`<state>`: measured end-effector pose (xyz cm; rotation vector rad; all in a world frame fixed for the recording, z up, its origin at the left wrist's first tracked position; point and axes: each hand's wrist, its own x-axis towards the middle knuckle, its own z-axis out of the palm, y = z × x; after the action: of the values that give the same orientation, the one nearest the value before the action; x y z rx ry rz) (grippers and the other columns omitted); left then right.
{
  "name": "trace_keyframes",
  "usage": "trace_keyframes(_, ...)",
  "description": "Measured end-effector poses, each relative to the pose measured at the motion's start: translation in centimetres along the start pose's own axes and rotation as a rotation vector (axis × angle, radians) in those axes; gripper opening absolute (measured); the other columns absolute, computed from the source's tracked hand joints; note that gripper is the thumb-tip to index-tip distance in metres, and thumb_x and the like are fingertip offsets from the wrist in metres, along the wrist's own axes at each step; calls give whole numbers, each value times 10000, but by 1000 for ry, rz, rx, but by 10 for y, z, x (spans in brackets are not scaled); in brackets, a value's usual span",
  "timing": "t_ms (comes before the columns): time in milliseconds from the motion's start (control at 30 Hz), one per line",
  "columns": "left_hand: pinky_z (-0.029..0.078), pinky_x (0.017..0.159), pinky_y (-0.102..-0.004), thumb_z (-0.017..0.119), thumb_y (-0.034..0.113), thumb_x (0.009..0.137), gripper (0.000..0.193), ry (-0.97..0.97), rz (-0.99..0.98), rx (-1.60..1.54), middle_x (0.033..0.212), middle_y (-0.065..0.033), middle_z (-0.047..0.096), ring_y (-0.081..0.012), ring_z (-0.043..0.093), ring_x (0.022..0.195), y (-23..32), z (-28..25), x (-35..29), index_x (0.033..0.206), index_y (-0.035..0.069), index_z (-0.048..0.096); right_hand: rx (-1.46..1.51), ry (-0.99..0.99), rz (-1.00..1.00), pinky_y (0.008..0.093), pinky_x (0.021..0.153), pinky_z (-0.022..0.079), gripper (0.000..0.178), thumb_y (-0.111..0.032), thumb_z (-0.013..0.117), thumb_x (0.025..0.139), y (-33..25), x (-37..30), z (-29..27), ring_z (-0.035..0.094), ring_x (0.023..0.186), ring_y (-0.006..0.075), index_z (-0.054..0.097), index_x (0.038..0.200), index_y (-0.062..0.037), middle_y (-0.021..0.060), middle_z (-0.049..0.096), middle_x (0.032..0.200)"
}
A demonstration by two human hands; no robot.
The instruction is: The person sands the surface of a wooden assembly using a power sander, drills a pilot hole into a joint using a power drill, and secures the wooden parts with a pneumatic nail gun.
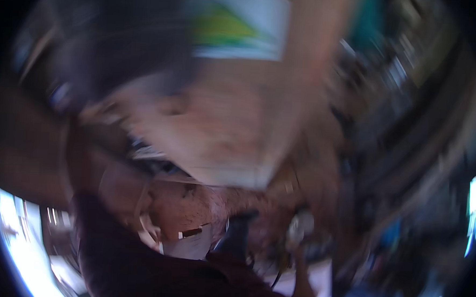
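Sheet (268, 29) on tan surface (224, 110), pale obj. (301, 225) nr R hand (298, 249), fingers blurred, can't tell pose.

Far printed sheet (268, 40), blurred, its markings unreadable; left forearm (77, 164), smeared; pale shape (302, 225) beyond right forearm (302, 281), too indistinct to identify.

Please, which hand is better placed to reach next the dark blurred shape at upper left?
Left, probably: the left forearm extends up toward the dark shape, while the right forearm lies low, farther away in the picture. Blur hides each grip.
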<state>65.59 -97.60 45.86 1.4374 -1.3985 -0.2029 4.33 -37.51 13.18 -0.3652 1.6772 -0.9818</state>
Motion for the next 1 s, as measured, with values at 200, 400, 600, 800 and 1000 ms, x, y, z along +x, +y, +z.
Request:
trace_keyframes(200, 507, 921, -443, 626, 270, 961, 331, -340, -175, 239, 1172, -178, 631, -319, 616, 1056, -71, 3, -170, 1177, 25, 576, -25, 184, -142, 338, 806, 545, 475, -254, 804, 779, 6, -2, -12, 666, 885, 162, 671, 1168, -16, 54, 705, 1044)
trace_keyframes(400, 469, 975, -447, 629, 208, 952, 267, -771, -342, 723, 1194, -181, 605, -325, 573, 1123, -102, -86, -343, 1138, 18, 609, 74, 546, 379, 458, 982, 506, 774, -332, 805, 718, 94, 34, 58, 654, 1148, 387, 494, 1366, -45, 240, 685, 1178)
trace_keyframes(600, 440, 1014, -433, 661, 145, 926, 261, -1621, -162, 379, 1194, -195, 573, -360, 530, 1171, -26, 67, -505, 1138, 2, 608, 273, 591, 507, 478, 974, 510, 799, -358, 800, 722, 231, 108, 125, 654, 1117, 419, 476, 1384, -50, 257, 679, 1171)
trace_keyframes(800, 477, 996, -500, 723, 308, 891, 569, -1969, 481, 693, 1367, -213, 482, -421, 524, 1202, 22, 243, -665, 1346, 50, 498, 186, 635, 602, 508, 934, 521, 746, -353, 793, 723, 303, 209, 110, 662, 1085, 430, 487, 1349, -86, 246, 680, 1165)
trace_keyframes(1000, 500, 984, -519, 739, 356, 870, 616, -2038, 569, 971, 1433, -208, 456, -424, 513, 1259, 11, 283, -682, 1367, 78, 502, 70, 771, 490, 531, 890, 528, 815, -330, 783, 748, 421, 281, 65, 650, 1086, 444, 413, 1433, -90, 248, 667, 1185)
